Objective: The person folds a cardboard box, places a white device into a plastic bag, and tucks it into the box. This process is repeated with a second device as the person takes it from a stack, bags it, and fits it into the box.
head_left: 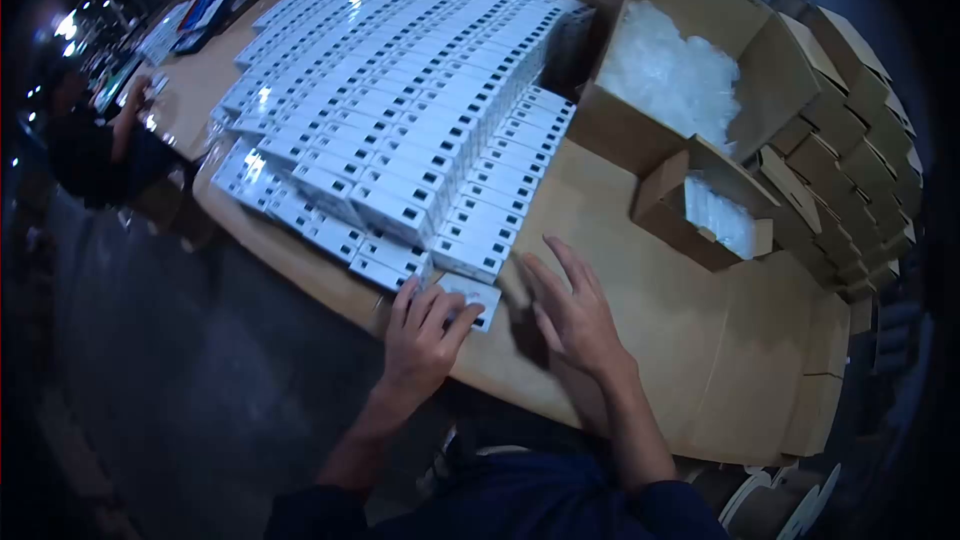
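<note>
My left hand [422, 332] is at the near end of the stacked rows, fingers bent and thumb resting on a small flat white box [472, 292] with a dark square near its end. That box lies on the brown tabletop against the front of the lowest row. To its right, my right hand [575, 312] hovers over the table with its fingers apart and nothing in them. Beyond both hands spreads a large stepped stack of similar white boxes [400, 110], with dark squares on their faces.
On the right stands an open carton [765, 50] of clear plastic bags [670, 70]. A smaller carton [665, 200] holds flat clear packets [718, 215]. Brown cartons [850, 160] are piled beyond. At the far left, another person [90, 140] is at a table. White-rimmed reels [770, 505] sit below.
</note>
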{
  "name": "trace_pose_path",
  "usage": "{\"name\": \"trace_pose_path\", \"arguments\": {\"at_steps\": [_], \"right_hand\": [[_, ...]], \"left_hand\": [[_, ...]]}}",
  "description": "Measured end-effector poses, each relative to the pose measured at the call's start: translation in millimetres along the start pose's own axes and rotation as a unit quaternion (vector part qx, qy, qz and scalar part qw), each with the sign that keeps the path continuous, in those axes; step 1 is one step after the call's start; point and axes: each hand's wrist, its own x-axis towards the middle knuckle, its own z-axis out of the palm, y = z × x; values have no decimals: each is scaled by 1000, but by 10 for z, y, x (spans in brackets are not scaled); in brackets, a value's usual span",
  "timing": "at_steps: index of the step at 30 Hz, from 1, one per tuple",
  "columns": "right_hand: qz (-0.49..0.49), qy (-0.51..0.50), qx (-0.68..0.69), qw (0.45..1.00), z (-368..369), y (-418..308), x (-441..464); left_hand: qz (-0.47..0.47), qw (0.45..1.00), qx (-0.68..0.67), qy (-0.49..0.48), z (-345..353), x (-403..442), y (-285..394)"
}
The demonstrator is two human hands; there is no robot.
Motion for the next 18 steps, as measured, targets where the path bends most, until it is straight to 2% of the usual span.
{"name": "trace_pose_path", "arguments": {"at_steps": [3, 4, 5, 7, 10, 13, 15, 17, 18], "right_hand": [[61, 9, 105, 993, -253, 61, -206], [134, -17, 185, 973, -432, 3, -261], [149, -40, 218, 964, -493, 110, -374], [172, -135, 357, 908, -743, 215, -519], [219, -254, 468, 818, -1042, 274, -569], [179, -221, 536, 795, -1084, 372, -459], [170, -61, 505, 844, -1039, 498, -319], [160, 101, 462, 866, -1028, 647, -212], [215, 121, 519, 819, -1176, 677, -123]], "left_hand": [[-1, 998, -68, -13, -122, -22, 124], [9, 996, -94, -7, -108, -50, 155], [16, 993, -120, 1, -81, -57, 201], [18, 983, -178, 36, 5, 60, 355], [24, 970, -232, 73, 152, 361, 673], [52, 952, -290, 78, 284, 725, 928], [108, 947, -295, 67, 304, 1026, 1042], [104, 933, -343, -28, 167, 1471, 1114], [84, 923, -375, -26, 146, 1723, 1119]]}}
